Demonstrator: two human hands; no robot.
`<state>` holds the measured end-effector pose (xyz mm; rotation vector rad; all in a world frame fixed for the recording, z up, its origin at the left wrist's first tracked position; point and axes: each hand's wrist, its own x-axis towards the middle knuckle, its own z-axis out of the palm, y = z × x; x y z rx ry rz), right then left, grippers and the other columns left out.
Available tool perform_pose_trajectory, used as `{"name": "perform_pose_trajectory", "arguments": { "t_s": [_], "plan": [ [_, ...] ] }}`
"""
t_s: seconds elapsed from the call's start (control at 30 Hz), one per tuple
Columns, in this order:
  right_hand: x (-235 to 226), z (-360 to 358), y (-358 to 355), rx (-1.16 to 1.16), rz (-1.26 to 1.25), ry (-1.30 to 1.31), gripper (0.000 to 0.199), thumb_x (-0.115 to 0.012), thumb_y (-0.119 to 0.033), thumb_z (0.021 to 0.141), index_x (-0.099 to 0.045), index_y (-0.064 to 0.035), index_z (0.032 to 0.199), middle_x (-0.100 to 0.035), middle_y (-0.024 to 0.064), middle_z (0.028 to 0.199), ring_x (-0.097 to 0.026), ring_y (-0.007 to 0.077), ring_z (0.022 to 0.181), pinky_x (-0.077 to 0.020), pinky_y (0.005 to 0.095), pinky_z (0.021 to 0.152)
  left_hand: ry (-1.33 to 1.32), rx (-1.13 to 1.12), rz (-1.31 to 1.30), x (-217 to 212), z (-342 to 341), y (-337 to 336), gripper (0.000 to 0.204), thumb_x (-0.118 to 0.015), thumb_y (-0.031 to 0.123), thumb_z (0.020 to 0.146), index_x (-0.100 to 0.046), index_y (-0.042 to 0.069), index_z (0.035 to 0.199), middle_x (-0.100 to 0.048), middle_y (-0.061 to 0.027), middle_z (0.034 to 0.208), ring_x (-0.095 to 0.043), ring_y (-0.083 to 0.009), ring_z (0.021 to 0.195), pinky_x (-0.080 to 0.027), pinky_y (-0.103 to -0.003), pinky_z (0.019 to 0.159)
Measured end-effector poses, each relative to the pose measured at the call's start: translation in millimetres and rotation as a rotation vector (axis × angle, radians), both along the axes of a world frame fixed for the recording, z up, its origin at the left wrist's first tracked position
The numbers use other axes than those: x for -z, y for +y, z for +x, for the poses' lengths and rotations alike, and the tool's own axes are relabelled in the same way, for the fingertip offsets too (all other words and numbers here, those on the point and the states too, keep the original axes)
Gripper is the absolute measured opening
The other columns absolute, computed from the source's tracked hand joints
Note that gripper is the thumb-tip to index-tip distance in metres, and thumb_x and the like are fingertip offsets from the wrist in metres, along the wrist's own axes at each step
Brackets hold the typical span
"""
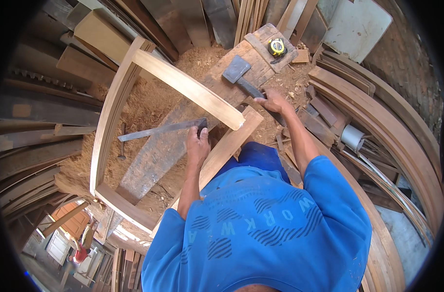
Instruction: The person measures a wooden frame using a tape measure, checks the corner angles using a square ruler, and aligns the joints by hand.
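My left hand (197, 145) grips square (156, 130); right hand (274, 102) clasps hammer (251, 89). Wooden frame (188, 87) looks joined on four sides; squareness check, some tapping probably remain.

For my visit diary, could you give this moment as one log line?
left grip: holds try square | right grip: holds mallet by handle | wooden frame: ahead | tape measure: on bench, far end

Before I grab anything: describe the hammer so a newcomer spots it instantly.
Find the long worn plank running diagonally toward the upper right. Toward its far end, just short of the yellow-and-black tape measure, the right hand grips the dark-handled hammer. Its blocky grey head sets it apart from the rounded tape measure.
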<state>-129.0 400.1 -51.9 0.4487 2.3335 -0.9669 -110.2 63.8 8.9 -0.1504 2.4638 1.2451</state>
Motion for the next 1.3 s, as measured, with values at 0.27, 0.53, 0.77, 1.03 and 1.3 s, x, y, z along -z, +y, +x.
{"name": "perform_pose_trajectory", "arguments": {
  "t_s": [0.27,0.53,0.77,1.03,1.3],
  "plan": [
    [-12.4,-1.3,-2.0,0.053,-0.27,-0.084,0.04,-0.072,-0.025,0.068,-0.069,0.0031,0.096,-0.069,0.0256,0.087,-0.069,0.0343,0.086,-0.0517,0.0435,0.078,0.017,0.1,-0.144,-3.4,8.1,24.5,0.029,-0.059,0.021,0.098,-0.055,-0.002,0.115,-0.064,-0.0197,0.089,-0.064,-0.0321,0.084,-0.05,-0.042,0.079],
    [-79.2,52.0,-1.6,0.23,-0.138,0.119,0.041,-0.069,-0.024,0.068,-0.066,0.0046,0.097,-0.066,0.0234,0.079,-0.066,0.0315,0.077,-0.0503,0.0422,0.073,-0.184,0.149,-0.029,-7.6,22.9,36.5,0.05,-0.071,0.036,0.088,-0.055,-0.002,0.117,-0.067,-0.0248,0.1,-0.066,-0.0411,0.096,-0.05,-0.048,0.083],
    [-121.3,92.9,-12.4,0.291,-0.075,0.081,0.037,-0.069,-0.025,0.07,-0.063,0.0043,0.092,-0.062,0.019,0.073,-0.061,0.0286,0.068,-0.0482,0.0418,0.067,-0.19,0.128,0.067,30.1,31.9,18.4,0.047,-0.064,0.037,0.093,-0.054,-0.001,0.118,-0.067,-0.0267,0.099,-0.066,-0.0419,0.095,-0.049,-0.047,0.084],
    [-130.4,97.3,-59.0,0.348,-0.245,0.092,0.023,-0.069,-0.02,0.074,-0.061,0.0002,0.083,-0.056,0.0037,0.064,-0.053,0.0136,0.057,-0.0432,0.0323,0.054,-0.008,0.111,-0.016,7.5,18.9,-47.2,0.036,-0.063,0.03,0.095,-0.06,0.003,0.119,-0.068,-0.0219,0.099,-0.066,-0.0382,0.091,-0.051,-0.04,0.082],
    [-122.0,95.9,-70.4,0.34,-0.171,0.045,0.032,-0.069,-0.023,0.073,-0.064,0.0049,0.089,-0.06,0.0087,0.067,-0.058,0.0173,0.062,-0.0474,0.0358,0.06,-0.215,0.113,-0.022,9.2,26.4,-84.0,0.033,-0.072,0.023,0.086,-0.066,0.003,0.112,-0.069,-0.023,0.108,-0.066,-0.0389,0.1,-0.051,-0.043,0.089]
  ]
}}
